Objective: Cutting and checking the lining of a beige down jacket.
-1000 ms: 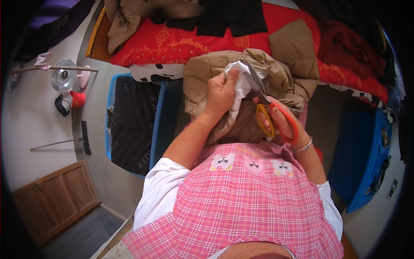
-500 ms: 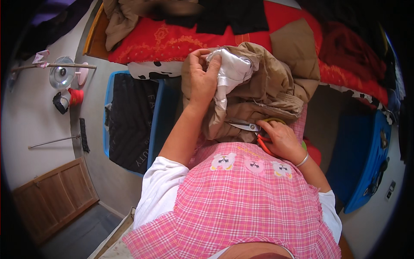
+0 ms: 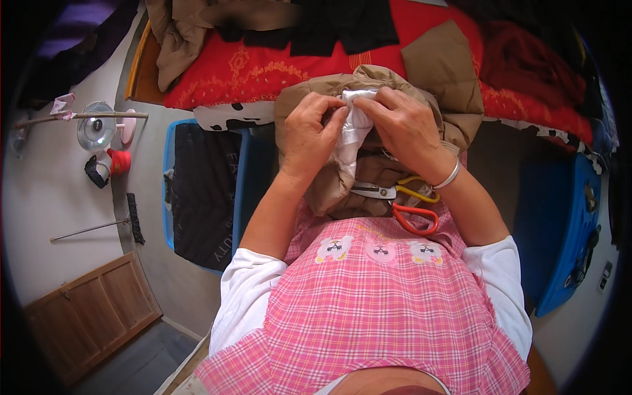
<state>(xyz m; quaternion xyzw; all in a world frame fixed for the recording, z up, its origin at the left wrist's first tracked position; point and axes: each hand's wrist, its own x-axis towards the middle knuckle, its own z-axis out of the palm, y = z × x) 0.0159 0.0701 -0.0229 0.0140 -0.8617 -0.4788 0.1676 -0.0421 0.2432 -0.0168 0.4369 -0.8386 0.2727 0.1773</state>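
1. White cloth [image 3: 353,125]: pinched between our left hand [image 3: 313,131] and right hand [image 3: 407,128].
2. Tan garment [image 3: 327,189]: beneath both hands.
3. Scissors [image 3: 384,193]: unheld, bodyward of right hand.
4. Step, we judge: fingering the cloth; next move calls for steady pinches.

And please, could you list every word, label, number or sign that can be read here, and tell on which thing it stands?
Black quilted fabric in the blue bin: pale capital letters, partly legible, not copied here.
Fan: hub mark too small to read.
Pink plaid apron: faint yellow marks, too blurred.
Scissors: no text visible.
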